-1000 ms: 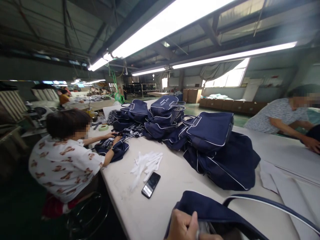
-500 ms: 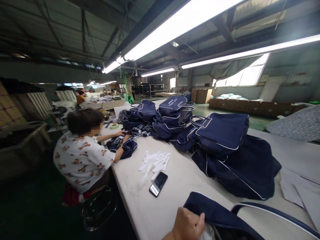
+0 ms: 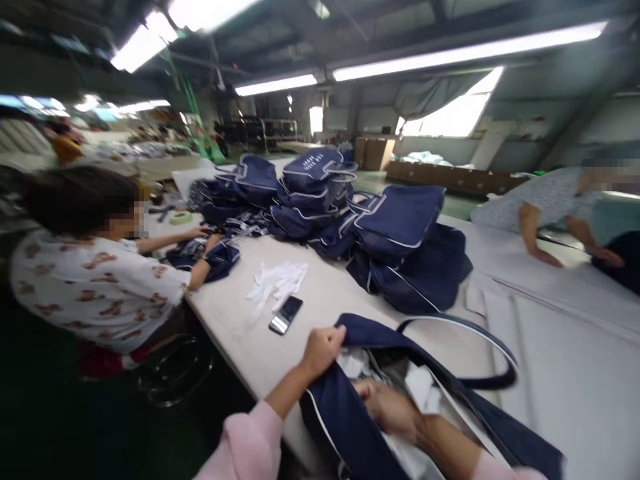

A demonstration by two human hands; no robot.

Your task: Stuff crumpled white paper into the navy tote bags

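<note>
A navy bag [image 3: 340,413] with white piping lies at the near edge of the table, its mouth spread wide. Its upper rim is pinched at the far left corner by my left hand [image 3: 323,350], fingers closed on the fabric. Inside the mouth is my right hand [image 3: 393,407], slightly blurred, with fingers curled in; what they hold, if anything, I cannot make out. White paper-like stuffing [image 3: 423,387] and pale lining show around that hand. A navy handle [image 3: 500,353] with a white edge arches up behind the opening.
On the white table [image 3: 320,293] lie a phone [image 3: 286,315] and white strips [image 3: 277,283]. Stacked navy bags [image 3: 400,220] stand beyond. A seated co-worker [image 3: 100,280] handles dark fabric at left; another person [image 3: 545,207] leans over the table at right.
The view has swung right and down, bringing the second person into sight. More of the near bag's opening shows, and my right hand now appears inside it. My left hand still grips the rim.
</note>
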